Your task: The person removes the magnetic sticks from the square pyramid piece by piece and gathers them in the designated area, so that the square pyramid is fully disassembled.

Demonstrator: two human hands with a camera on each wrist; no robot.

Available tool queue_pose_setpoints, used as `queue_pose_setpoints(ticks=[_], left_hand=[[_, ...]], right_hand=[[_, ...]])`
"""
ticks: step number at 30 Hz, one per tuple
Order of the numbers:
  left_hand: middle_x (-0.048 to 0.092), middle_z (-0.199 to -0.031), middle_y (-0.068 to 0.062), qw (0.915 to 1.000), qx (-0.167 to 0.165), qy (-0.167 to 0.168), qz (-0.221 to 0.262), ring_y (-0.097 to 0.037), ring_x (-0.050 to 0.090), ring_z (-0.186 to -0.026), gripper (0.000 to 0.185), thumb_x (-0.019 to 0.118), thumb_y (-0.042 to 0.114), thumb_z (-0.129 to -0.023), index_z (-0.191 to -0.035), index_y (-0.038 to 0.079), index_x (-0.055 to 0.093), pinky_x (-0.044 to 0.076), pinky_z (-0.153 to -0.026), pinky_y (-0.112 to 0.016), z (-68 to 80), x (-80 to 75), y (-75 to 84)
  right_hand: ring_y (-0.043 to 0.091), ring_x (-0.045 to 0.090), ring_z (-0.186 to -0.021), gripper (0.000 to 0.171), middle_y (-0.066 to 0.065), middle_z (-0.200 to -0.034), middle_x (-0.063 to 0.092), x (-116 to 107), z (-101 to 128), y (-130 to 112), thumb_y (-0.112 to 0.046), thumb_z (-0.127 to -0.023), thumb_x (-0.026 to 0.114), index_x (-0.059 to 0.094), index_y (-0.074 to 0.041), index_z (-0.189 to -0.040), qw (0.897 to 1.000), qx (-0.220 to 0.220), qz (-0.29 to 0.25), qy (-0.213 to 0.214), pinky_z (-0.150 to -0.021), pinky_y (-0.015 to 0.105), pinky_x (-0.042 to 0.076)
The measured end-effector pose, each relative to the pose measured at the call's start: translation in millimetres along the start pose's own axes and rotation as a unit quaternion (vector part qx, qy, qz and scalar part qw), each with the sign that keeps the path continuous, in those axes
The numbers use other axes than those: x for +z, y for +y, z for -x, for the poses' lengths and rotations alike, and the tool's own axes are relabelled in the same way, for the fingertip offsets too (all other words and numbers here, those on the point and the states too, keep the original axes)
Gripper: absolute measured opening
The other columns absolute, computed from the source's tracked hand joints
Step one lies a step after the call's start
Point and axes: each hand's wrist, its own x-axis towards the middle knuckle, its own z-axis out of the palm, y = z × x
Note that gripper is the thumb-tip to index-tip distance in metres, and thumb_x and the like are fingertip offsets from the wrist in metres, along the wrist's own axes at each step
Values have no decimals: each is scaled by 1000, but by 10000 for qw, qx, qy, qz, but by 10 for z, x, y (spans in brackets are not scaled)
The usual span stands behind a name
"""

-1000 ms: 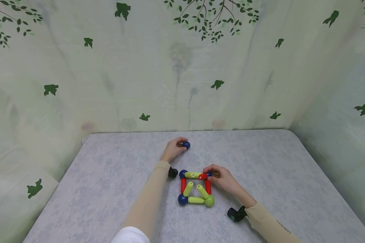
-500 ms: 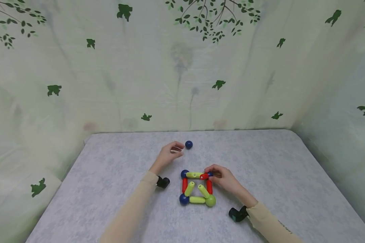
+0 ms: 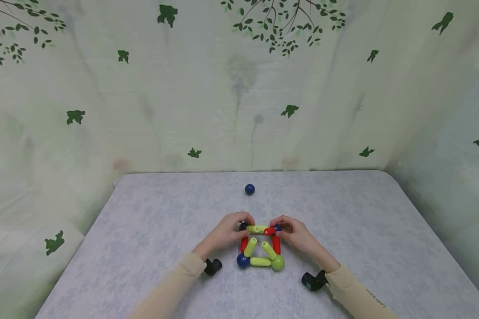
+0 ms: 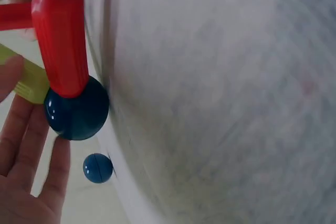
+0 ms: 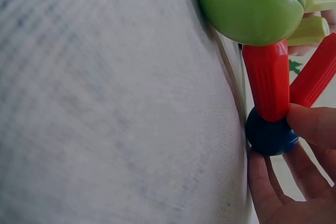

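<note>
A square frame of magnetic rods and balls lies on the table. My left hand holds its back-left blue ball, thumb by the back yellow-green rod. At the back-right corner, my right hand pinches another blue ball, from which a red rod sticks up. Red rods form the sides. The front corners are a blue ball and a larger-looking green ball, joined by a yellow-green rod. Each carries a raised yellow-green rod.
A loose blue ball sits behind the frame, near the back edge of the grey table. A leaf-patterned curtain stands behind and beside the table. Black wrist cameras hang under both wrists.
My left hand has let go of the loose blue ball near the back edge and come forward to the frame's back-left ball. The right hand stays at the back-right ball.
</note>
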Motion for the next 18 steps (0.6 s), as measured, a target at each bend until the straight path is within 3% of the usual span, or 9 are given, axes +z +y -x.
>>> queue_pose_setpoints(ticks=[7,18], left_hand=[[61,-103,3,9962,364,401,-681,-10,56,-96,17,65,7,-91,-106,12,61,47,-88,-29,25,58,34],[63,-104,1,9941,-210,1060,129,-14,59,-96,23,69,2,-86,-108,10,67,51,-82,-29,58,-114,-93]], right_hand=[[35,58,-106,25,19,-116,60,-5,3,35,9,-90,54,60,6,-114,9999,-86,-72,-107,-89,47,47],[36,56,-109,25,19,-118,60,-8,6,19,8,-90,54,60,6,-115,9999,-24,-42,-127,-92,50,45]])
